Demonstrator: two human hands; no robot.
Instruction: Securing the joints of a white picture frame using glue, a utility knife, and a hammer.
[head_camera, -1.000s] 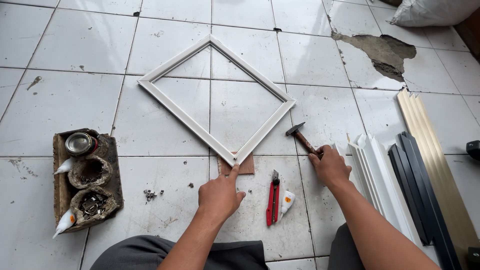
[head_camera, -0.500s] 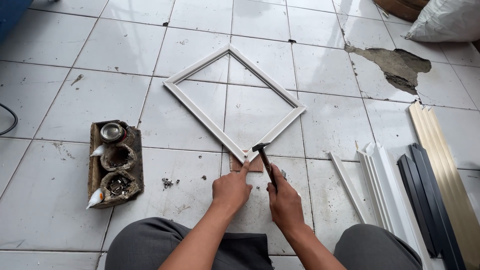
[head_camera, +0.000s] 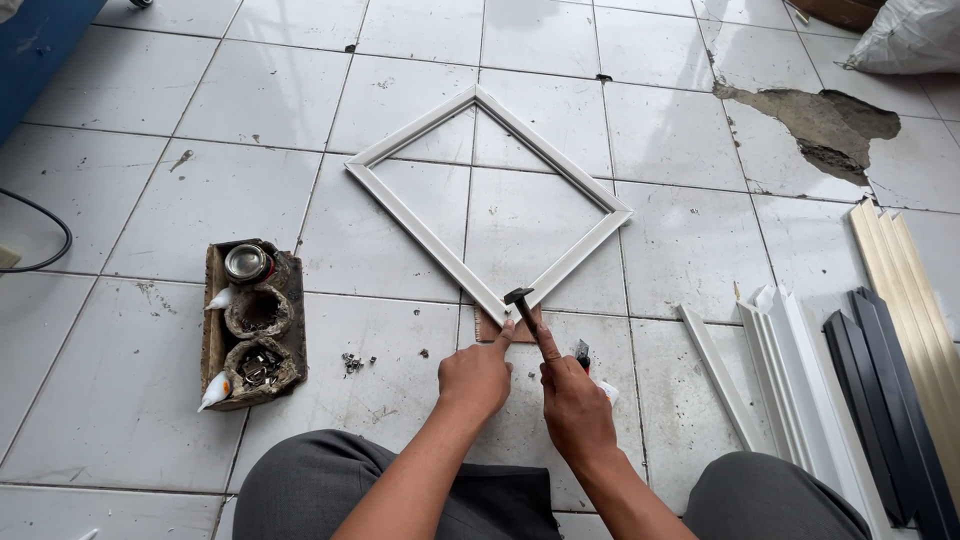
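A white square frame (head_camera: 420, 220) lies on the tiled floor, turned like a diamond. Its near corner rests on a small brown piece of board (head_camera: 487, 329). My right hand (head_camera: 575, 405) grips a small hammer (head_camera: 522, 303) by the handle, with the dark head at that near corner. My left hand (head_camera: 475, 378) lies beside it on the floor, index finger stretched toward the corner and touching the frame's edge there. Red-handled pliers (head_camera: 583, 354) show just behind my right hand.
A brown tray (head_camera: 212, 330) with a metal tin, two bowls of small parts and white tubes sits at left. White, black and cream moulding strips (head_camera: 860, 370) lie at right. A broken floor patch (head_camera: 820, 125) and a white sack (head_camera: 915, 38) are far right. Black cable (head_camera: 40, 235) far left.
My right hand has brought the hammer from the right side to the frame's near corner. The left hand has stayed at that corner. The view has shifted so everything sits further right.
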